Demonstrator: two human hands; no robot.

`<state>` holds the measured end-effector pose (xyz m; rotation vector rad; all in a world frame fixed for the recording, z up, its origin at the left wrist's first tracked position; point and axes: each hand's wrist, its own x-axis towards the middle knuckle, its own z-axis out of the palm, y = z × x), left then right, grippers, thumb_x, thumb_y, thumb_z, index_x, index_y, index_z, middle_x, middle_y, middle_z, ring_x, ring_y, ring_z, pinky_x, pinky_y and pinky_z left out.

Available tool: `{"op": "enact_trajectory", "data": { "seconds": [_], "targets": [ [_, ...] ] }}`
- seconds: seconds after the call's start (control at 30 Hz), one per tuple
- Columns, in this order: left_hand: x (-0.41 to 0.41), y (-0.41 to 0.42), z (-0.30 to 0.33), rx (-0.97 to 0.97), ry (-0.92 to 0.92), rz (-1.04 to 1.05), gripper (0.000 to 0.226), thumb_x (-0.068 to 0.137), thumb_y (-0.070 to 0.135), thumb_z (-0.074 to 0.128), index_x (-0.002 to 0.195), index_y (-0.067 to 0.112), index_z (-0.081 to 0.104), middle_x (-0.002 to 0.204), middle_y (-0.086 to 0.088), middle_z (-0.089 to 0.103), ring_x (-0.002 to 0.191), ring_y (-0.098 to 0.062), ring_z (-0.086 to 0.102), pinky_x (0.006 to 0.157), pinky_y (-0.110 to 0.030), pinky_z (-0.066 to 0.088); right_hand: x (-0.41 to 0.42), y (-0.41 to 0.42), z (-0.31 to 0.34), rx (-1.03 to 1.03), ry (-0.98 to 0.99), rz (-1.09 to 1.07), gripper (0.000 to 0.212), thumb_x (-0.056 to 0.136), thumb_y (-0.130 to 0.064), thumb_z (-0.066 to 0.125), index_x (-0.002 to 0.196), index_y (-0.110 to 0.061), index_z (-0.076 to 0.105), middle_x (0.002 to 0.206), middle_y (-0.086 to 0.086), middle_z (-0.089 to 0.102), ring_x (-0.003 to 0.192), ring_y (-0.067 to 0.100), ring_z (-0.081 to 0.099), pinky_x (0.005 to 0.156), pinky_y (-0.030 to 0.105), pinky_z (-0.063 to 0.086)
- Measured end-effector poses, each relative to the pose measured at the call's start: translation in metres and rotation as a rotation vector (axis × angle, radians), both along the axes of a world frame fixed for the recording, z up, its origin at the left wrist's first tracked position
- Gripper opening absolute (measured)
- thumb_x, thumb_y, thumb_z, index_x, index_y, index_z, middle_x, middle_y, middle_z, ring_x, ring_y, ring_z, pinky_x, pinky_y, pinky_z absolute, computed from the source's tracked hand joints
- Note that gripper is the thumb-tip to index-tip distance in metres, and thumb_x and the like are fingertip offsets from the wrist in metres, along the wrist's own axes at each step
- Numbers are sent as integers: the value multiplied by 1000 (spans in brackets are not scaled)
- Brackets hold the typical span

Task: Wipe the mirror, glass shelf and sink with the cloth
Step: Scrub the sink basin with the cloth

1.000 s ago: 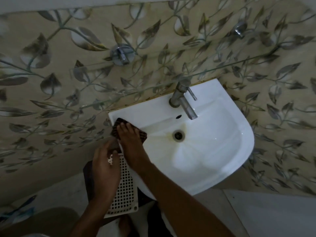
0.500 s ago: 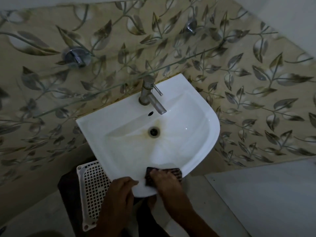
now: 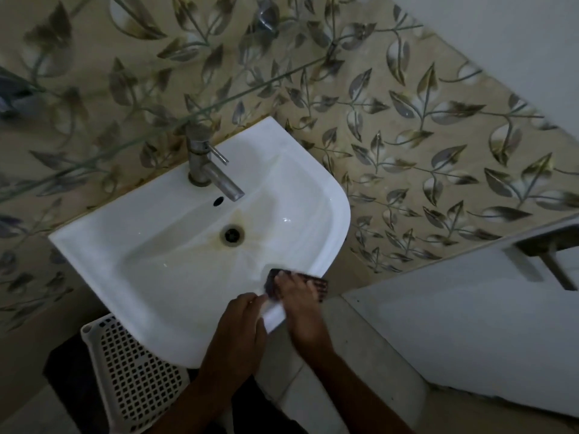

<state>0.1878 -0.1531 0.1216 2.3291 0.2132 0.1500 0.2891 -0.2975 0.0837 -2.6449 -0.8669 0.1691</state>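
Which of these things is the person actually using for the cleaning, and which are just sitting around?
In use:
- cloth, pressed on the sink's front rim by the right hand
- sink
- left hand, resting on the rim beside it
- glass shelf, also to be wiped

Just there:
- tap
- white lattice basket below the sink

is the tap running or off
Off: no stream falls from the tap spout, and the sink basin holds no pooled water around the drain.
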Motion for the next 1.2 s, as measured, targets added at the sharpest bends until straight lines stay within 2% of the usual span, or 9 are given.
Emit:
{"op": "enact_trajectory", "data": {
  "seconds": [0.1, 0.2, 0.37, 0.47, 0.63, 0.8, 0.87, 1.0, 1.2],
  "targets": [
    [22, -9, -1, 32, -26, -78, 40, 91, 19, 46, 121, 2, 67, 119, -14, 67, 106, -28, 65, 90, -39, 56, 63, -18, 4, -89, -41, -205, 55, 98, -13, 45, 153, -11, 40, 160, 8, 39, 150, 29, 31, 123, 48, 12],
    [52, -19, -2, 25, -5, -92, 41, 91, 13, 54, 129, 4, 61, 126, -13, 63, 112, -30, 62, 95, -39, 53, 108, -21, 6, -91, -48, -302, 51, 106, -13, 41, 157, -12, 32, 166, 6, 25, 156, 26, 15, 125, 46, 4],
    [109, -38, 3, 62, 75, -103, 54, 99, 23, 51, 149, 10, 39, 149, -10, 46, 132, -25, 46, 111, -35, 40, 95, -29, 1, -72, -21, -232, 57, 101, -7, 49, 155, -14, 34, 165, 6, 27, 156, 27, 15, 125, 49, 4],
    [133, -47, 6, 49, 106, -116, 57, 100, 28, 47, 153, 13, 32, 153, -7, 40, 135, -22, 41, 113, -33, 36, 74, -34, -5, 59, 69, -228, 54, 102, -15, 42, 156, -17, 34, 165, 2, 28, 155, 19, 9, 126, 47, 6],
    [157, -50, 2, 43, 101, -126, 56, 97, 23, 55, 149, 9, 41, 151, -10, 46, 136, -25, 45, 112, -33, 40, 115, -26, -3, -9, -6, -356, 55, 106, -27, 35, 159, -14, 26, 167, 4, 21, 156, 22, 10, 127, 48, 9],
    [170, -46, -2, 17, 44, -93, 51, 90, 12, 63, 140, 4, 53, 136, -16, 60, 123, -30, 57, 103, -38, 51, 196, -27, 6, -120, -18, -393, 63, 107, -32, 40, 161, -16, 12, 170, 3, 5, 157, 23, 0, 127, 45, 0],
    [166, -40, -5, 6, 59, -49, 49, 90, 13, 65, 137, 7, 56, 131, -13, 62, 119, -27, 60, 100, -34, 51, 209, -30, 8, -98, -11, -358, 60, 108, -27, 39, 161, -15, 13, 170, 3, 7, 157, 23, 0, 128, 46, 3],
    [147, -21, -6, -2, 173, 48, 50, 93, 23, 62, 142, 17, 51, 135, -3, 58, 123, -18, 56, 102, -21, 36, 214, -32, -1, -134, -89, -295, 58, 106, -16, 40, 160, -13, 18, 169, 5, 14, 157, 23, 5, 128, 44, 6],
    [144, 17, -4, -41, 261, 68, 51, 104, 27, 42, 154, 28, 32, 155, 9, 39, 141, -5, 35, 111, -10, 16, 281, 2, 11, -116, -246, -128, 59, 93, 6, 48, 151, 0, 40, 158, 16, 38, 147, 34, 37, 122, 51, 27]
  ]
}}
